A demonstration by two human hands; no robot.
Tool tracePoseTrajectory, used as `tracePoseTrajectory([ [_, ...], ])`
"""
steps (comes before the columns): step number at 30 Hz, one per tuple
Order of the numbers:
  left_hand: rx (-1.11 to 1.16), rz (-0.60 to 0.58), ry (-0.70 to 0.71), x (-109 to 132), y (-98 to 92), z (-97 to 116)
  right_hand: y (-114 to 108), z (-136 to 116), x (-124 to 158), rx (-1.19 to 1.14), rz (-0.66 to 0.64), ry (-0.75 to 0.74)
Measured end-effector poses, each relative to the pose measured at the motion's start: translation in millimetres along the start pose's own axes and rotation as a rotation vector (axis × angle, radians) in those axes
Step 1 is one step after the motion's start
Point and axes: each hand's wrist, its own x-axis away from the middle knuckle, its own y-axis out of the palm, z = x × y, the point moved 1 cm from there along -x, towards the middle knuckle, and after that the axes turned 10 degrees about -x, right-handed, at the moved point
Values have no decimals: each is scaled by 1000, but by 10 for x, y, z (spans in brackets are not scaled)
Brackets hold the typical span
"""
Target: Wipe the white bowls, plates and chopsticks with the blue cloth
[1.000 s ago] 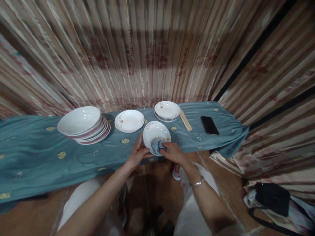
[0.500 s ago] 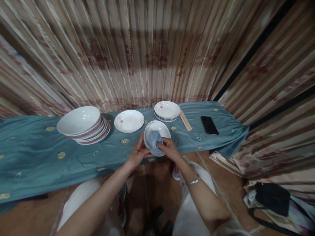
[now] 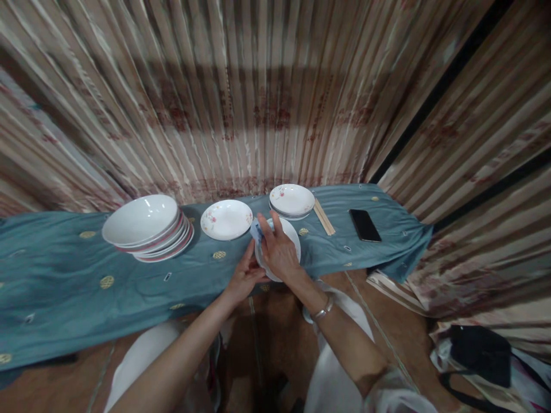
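A small white plate (image 3: 293, 235) is held near the table's front edge. My left hand (image 3: 245, 274) grips its left rim, thumb on the near side. Across the plate lies my right hand (image 3: 278, 249), pressing a light blue cloth (image 3: 257, 230) against the upper left rim; most of the cloth is hidden under the fingers. Just beyond stands a small stack of floral plates (image 3: 293, 199), and to its left a single floral plate (image 3: 227, 220) lies flat.
At the left stands a stack of large white bowls and plates (image 3: 142, 223) with red bands. Wooden chopsticks (image 3: 323, 218) and a black phone (image 3: 365, 225) lie to the right on the teal tablecloth (image 3: 142, 292). A pleated curtain (image 3: 258, 103) hangs behind; a black bag (image 3: 482, 355) is at lower right.
My right hand has moved from the plate's lower middle up and left to its rim, taking the cloth along. My left hand keeps its grip. The view has tilted slightly upward.
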Motion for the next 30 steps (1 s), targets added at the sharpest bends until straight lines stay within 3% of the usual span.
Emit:
tracePoseTrajectory([
  [4,-26,-18,2,18,10,39,-71,-9,-52,17,-52,3],
  [11,-39,-18,4,5,23,57,-225,-30,-167,-63,28,41],
  [14,-38,-5,4,-4,18,51,-206,-39,-168,-1,-83,-28],
  [21,-23,-40,39,-7,-18,29,-203,-42,-113,119,-383,-348],
  [26,-43,-21,5,2,-1,74,-219,26,-263,259,-447,-405],
  [30,-39,-46,6,15,20,145,-200,228,-430,256,-395,-324],
])
